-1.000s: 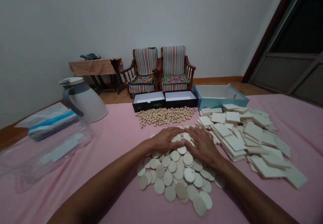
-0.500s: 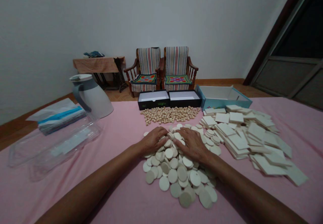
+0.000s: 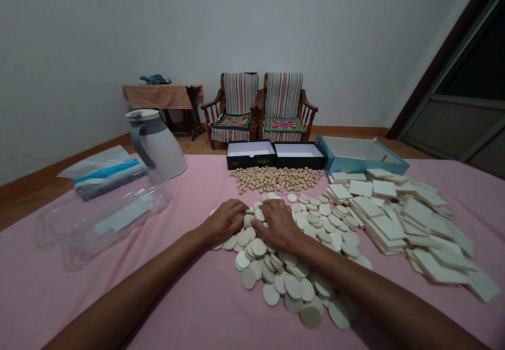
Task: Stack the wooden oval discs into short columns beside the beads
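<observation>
A large loose heap of pale round wooden discs (image 3: 294,287) spreads over the pink cloth in front of me. At its far left part my left hand (image 3: 226,221) curls its fingers against several discs. My right hand (image 3: 278,225) lies close by, palm down, its bent fingers and thumb around discs on the other side. A small bunch of discs (image 3: 249,218) is squeezed between the two hands, some standing on edge. The undersides of both palms are hidden, so how many discs each one grips cannot be seen.
Small wooden beads (image 3: 276,179) lie beyond the discs, before two black boxes (image 3: 252,160) and a blue box (image 3: 363,167). Square pale tiles (image 3: 390,226) are heaped at right. At left are a white jug (image 3: 163,150), a tissue pack (image 3: 108,179) and clear plastic trays (image 3: 118,218).
Both hands have shifted left with discs between them, drawing together. The heap has spread out, with more discs uncovered on its right. The camera view has turned slightly left.
</observation>
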`<state>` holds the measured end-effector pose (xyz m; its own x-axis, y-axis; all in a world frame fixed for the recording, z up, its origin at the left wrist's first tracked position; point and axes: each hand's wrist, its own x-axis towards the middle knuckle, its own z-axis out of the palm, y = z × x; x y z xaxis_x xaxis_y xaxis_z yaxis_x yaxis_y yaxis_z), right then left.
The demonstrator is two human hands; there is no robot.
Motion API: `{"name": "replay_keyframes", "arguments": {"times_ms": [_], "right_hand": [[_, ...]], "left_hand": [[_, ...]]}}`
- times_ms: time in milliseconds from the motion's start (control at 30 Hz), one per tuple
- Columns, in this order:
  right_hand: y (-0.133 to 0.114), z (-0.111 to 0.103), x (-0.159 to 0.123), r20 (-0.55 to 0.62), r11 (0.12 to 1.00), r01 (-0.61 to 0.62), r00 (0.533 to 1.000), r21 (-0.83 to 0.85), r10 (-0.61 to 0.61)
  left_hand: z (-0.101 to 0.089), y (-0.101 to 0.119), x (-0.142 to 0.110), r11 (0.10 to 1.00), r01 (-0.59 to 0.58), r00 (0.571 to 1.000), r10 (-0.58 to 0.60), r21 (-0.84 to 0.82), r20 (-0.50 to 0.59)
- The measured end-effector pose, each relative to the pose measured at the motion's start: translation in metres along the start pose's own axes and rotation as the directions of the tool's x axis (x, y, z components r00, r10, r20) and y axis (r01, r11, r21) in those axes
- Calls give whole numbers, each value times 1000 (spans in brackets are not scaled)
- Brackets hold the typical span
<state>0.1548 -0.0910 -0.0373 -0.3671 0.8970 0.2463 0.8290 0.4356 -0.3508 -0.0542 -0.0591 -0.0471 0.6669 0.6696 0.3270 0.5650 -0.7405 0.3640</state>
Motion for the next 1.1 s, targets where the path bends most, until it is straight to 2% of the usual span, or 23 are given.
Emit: {"name": "replay_keyframes", "arguments": {"times_ms": [133, 333, 467, 533, 600, 700, 800, 867, 933, 1000, 1033, 1100], "right_hand": [[-23, 9, 11, 19, 999, 33, 999, 42, -34], [-65, 25, 23, 125, 992, 98, 986, 81, -108], [-89, 31, 29, 168, 979, 135, 973, 156, -160], [-91, 28, 32, 171, 964, 164, 965, 211, -201], [-79, 19, 33, 128, 948, 199, 963, 250, -236], [-35, -5, 31, -4, 958, 192, 981, 215, -196], [24, -34, 26, -36, 998, 22, 999, 52, -20], [57, -48, 22, -25, 985, -131, 991, -112, 129], [79, -55, 20, 29, 958, -206, 976, -197, 216], [90, -54, 19, 87, 951, -222, 966, -214, 245], [93, -52, 18, 110, 953, -221, 963, -206, 247], [94, -45, 18, 144, 959, -218, 959, -179, 245]], "left_hand": [[-11, -9, -17, 998, 54, 998, -55, -18, -32], [-29, -23, -47, 982, 181, 981, -184, -54, -66], [-34, -36, -58, 946, 303, 940, -317, -116, -130], [-35, -42, -60, 920, 361, 907, -384, -151, -172], [-36, -45, -60, 902, 404, 875, -429, -153, -222], [-41, -41, -57, 907, 412, 853, -419, -90, -310], [-44, -27, -39, 943, 328, 890, -327, -53, -319], [-40, -15, -17, 974, 218, 948, -225, -56, -227], [-30, -4, 12, 995, 90, 991, -93, -38, -95], [-15, 5, 42, 999, -53, 998, 52, 4, 27], [-7, 9, 55, 996, -88, 994, 85, 33, 63], [8, 16, 75, 989, -88, 990, 74, 118, 117]]}}
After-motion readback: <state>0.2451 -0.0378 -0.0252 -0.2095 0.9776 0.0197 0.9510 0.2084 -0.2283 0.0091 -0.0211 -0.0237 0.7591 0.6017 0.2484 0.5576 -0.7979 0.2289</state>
